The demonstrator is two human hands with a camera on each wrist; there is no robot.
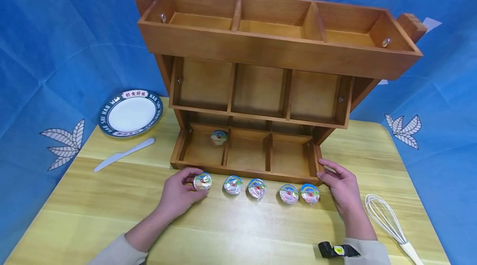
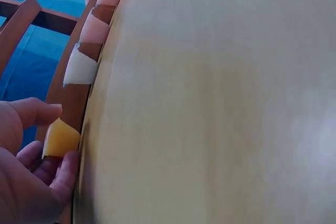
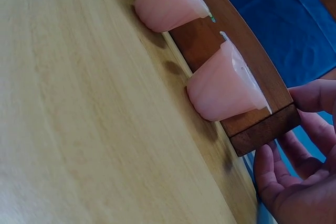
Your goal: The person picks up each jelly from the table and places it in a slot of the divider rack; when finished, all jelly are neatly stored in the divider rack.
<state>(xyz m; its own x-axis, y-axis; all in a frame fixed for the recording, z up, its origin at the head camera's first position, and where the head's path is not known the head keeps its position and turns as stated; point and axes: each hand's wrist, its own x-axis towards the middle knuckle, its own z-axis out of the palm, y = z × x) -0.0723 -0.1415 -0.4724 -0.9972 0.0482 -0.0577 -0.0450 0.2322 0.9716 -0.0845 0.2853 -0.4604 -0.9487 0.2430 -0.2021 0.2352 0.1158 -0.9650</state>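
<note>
Left hand (image 1: 181, 192) is on the first jelly cup (image 1: 202, 181) at the left end of the row, thumb and fingers pinching it by its sides. The left wrist view shows that cup as a small orange one (image 2: 59, 140), sitting on the worktop (image 1: 238, 232) right against the front rail of the wooden rack (image 1: 246, 172). Four more cups line up to its right along the same rail, and one cup (image 1: 219, 137) already sits in the bottom-left compartment.

Right hand (image 1: 340, 188) has its fingers curled round the rack's front right corner, thumb on the front face, steadying it; it holds no cup. The nearest pink cup (image 3: 226, 85) stands just beside that corner.

As for handling, these cups look light and thin-walled, with a soft plastic body and a foil lid, so a hard squeeze could well buckle them. The tapered sides seem a bit slippery; the wider rim under the lid looks the safest place to pinch.

Off to the left lie a plate (image 1: 130, 112) and a white knife (image 1: 124, 154); a whisk (image 1: 389, 221) is at the right.
</note>
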